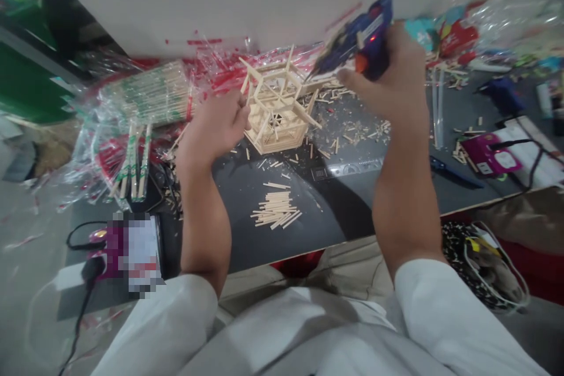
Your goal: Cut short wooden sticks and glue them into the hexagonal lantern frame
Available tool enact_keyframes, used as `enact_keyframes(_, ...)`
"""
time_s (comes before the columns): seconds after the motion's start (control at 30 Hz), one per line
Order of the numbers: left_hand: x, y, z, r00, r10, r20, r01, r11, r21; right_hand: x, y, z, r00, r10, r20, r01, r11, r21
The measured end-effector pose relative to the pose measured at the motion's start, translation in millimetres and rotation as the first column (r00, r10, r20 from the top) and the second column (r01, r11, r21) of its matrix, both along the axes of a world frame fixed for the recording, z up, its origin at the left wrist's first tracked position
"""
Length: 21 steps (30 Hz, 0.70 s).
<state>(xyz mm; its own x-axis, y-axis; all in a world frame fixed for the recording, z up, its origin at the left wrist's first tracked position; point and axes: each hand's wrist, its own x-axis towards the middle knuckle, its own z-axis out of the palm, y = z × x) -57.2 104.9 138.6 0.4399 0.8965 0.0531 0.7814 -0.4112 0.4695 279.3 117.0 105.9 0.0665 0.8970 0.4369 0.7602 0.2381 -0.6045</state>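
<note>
A hexagonal frame of thin wooden sticks [278,107] stands on the dark table. At its left side is my left hand [220,124], its fingers bent together against the frame's edge; whatever they grip is too small to make out. My right hand [390,79] is raised to the right of the frame, wrapped round a blue glue gun [368,41]. The gun's nozzle points down and left toward the frame's upper right side, and a small red light glows on its body. Nearer to me lies a pile of short cut sticks [277,208].
Wrapped stick bundles [150,94] lie at the left. A clear ruler [352,168] is right of the pile, with scattered stick pieces behind it. Farther right are a dark blue knife or tool [456,173] and a purple power adapter [491,154]. A phone [143,252] lies at lower left.
</note>
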Motion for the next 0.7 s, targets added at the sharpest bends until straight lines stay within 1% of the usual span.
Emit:
enact_keyframes(0.07, 1, 0, -2.1, 1.000, -0.015, -0.008, 0.015, 1.000, -0.001, -14, -1, 14.6, 0.996, 0.033, 0.086, -0.032, 0.999, -0.015)
enact_keyframes(0.1, 1, 0, -3.7, 1.000, -0.022, -0.007, 0.022, 1.000, 0.001, -21, -1, 18.2, 0.993, 0.046, 0.108, -0.045, 0.999, -0.017)
enact_keyframes(0.17, 1, 1, -7.4, 1.000, -0.028, -0.005, 0.028, 1.000, 0.007, -31, 1, 19.8, 0.983, 0.099, 0.154, -0.092, 0.995, -0.048)
enact_keyframes(0.27, 3, 2, -12.1, 1.000, -0.005, -0.013, 0.005, 1.000, 0.016, -39, 6, 15.5, 0.960, 0.150, 0.236, -0.137, 0.988, -0.069)
enact_keyframes(0.4, 6, 1, -13.1, 0.996, 0.049, -0.073, -0.047, 0.999, 0.026, -38, 13, 7.5, 0.926, 0.209, 0.313, -0.185, 0.977, -0.106)
enact_keyframes(0.57, 8, 1, -10.0, 0.995, 0.038, -0.096, -0.038, 0.999, 0.004, -33, 21, -5.1, 0.922, 0.294, 0.251, -0.284, 0.956, -0.076)
enact_keyframes(0.7, 9, 2, -6.9, 0.995, 0.013, -0.099, -0.015, 1.000, -0.021, -30, 22, -9.6, 0.910, 0.299, 0.286, -0.295, 0.954, -0.057)
